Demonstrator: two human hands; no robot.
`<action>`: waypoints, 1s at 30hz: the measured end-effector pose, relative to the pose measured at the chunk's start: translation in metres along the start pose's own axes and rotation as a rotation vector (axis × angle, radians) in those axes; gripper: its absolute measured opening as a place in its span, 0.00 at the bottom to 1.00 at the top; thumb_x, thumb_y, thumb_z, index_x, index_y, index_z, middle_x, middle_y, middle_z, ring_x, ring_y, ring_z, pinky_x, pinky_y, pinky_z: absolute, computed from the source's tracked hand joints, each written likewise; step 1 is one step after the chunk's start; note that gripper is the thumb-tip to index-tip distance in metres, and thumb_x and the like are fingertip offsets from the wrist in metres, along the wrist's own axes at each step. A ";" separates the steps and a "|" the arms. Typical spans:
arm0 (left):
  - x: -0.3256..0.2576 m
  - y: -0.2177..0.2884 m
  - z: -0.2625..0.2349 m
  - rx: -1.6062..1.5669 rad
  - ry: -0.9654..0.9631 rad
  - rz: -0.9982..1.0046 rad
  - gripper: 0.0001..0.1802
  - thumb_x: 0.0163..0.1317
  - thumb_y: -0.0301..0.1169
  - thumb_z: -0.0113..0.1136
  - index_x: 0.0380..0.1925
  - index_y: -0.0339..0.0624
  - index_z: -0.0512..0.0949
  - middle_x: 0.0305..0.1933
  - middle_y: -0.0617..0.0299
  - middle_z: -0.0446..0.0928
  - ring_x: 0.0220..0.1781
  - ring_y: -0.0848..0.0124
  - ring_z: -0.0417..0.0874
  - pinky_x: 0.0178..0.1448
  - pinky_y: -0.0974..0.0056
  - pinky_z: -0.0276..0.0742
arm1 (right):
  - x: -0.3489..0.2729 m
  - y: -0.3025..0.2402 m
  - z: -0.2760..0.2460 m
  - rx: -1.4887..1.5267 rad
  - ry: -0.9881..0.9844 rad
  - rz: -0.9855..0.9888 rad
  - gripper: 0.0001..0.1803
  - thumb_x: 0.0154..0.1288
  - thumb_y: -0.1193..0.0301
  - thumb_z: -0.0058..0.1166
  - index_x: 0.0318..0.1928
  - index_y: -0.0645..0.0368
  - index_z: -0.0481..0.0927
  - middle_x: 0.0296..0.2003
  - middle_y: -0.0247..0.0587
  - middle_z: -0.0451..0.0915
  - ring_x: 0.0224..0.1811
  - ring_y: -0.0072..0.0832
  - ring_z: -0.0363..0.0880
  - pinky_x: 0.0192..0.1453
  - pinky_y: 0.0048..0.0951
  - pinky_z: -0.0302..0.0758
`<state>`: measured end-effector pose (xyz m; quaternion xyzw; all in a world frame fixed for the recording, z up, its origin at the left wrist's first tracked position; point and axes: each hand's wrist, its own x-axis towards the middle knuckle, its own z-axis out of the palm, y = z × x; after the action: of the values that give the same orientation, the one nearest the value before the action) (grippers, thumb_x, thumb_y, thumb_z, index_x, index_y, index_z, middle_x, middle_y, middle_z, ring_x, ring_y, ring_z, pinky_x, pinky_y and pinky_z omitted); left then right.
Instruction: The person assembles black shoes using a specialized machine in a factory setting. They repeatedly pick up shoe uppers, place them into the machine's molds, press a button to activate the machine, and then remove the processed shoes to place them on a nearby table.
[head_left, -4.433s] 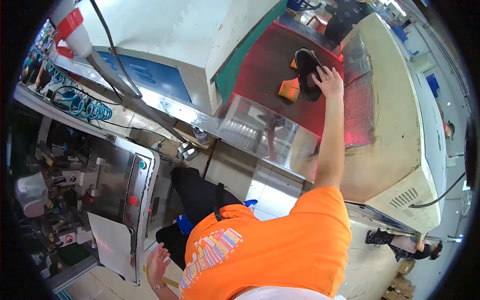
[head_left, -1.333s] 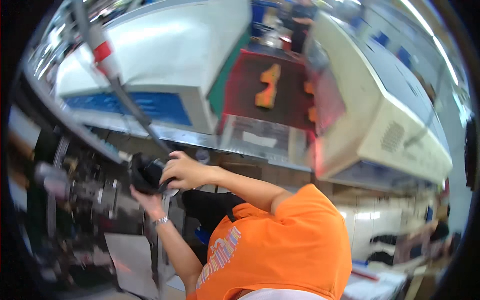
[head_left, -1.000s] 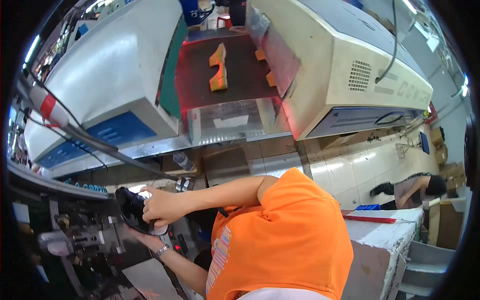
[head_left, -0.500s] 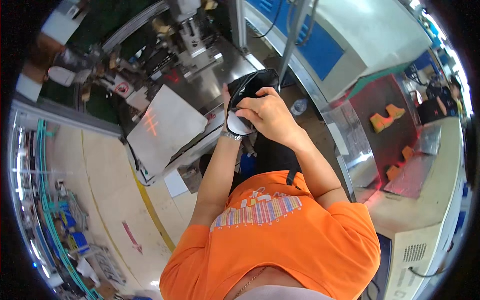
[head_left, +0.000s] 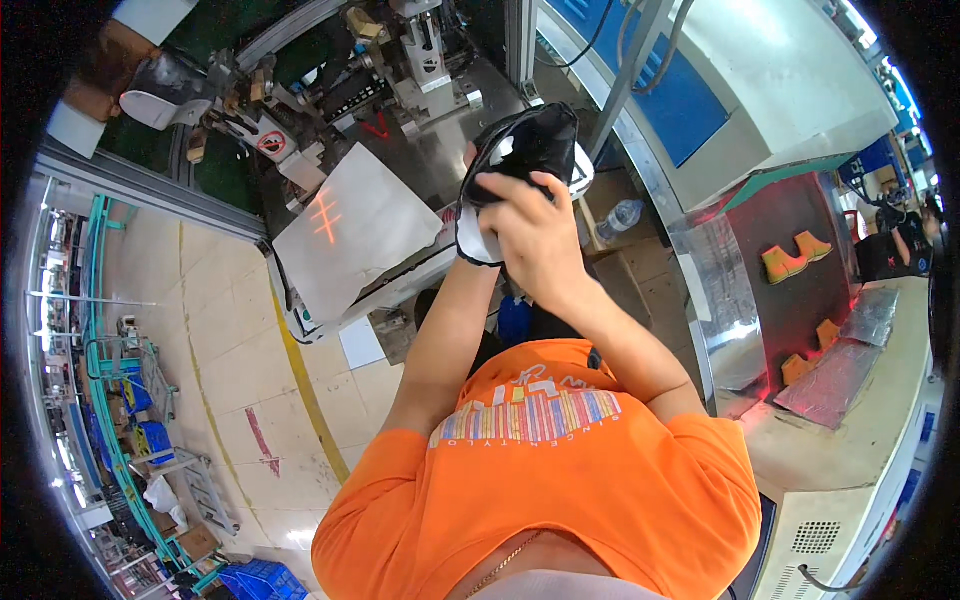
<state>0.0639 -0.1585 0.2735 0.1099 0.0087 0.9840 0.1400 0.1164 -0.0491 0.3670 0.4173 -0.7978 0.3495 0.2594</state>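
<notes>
A black shoe with a white sole [head_left: 530, 140] is held up in front of my chest, over the steel machine. My right hand [head_left: 535, 235] is clamped over its near end, fingers curled across the black upper. My left hand [head_left: 474, 270] comes up underneath and supports the shoe from below. Most of that hand is hidden by the shoe and by my right hand. My orange shirt [head_left: 560, 470] fills the lower middle of the view.
A steel machine plate [head_left: 350, 235] with a red laser cross lies just left of my hands, with clamps and tooling [head_left: 420, 60] behind. Orange shoes [head_left: 790, 262] sit on a dark red-lit conveyor at the right. A plastic bottle [head_left: 620, 215] stands under the blue-and-white machine.
My right hand took the black shoe off the conveyor. Both hands then brought it to the steel machine on the left. The view has swung from the conveyor to this machine.
</notes>
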 end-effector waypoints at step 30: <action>0.006 -0.011 0.028 0.362 0.551 0.427 0.35 0.53 0.55 0.49 0.53 0.39 0.67 0.56 0.54 0.68 0.57 0.57 0.68 0.62 0.53 0.62 | -0.060 0.032 -0.034 0.044 0.099 0.247 0.18 0.42 0.76 0.54 0.39 0.52 0.76 0.44 0.35 0.75 0.48 0.29 0.72 0.63 0.51 0.51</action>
<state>0.0673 -0.1465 0.3015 -0.1361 0.1962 0.9662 -0.0969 0.1248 0.0198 0.3348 0.3035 -0.8215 0.4164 0.2442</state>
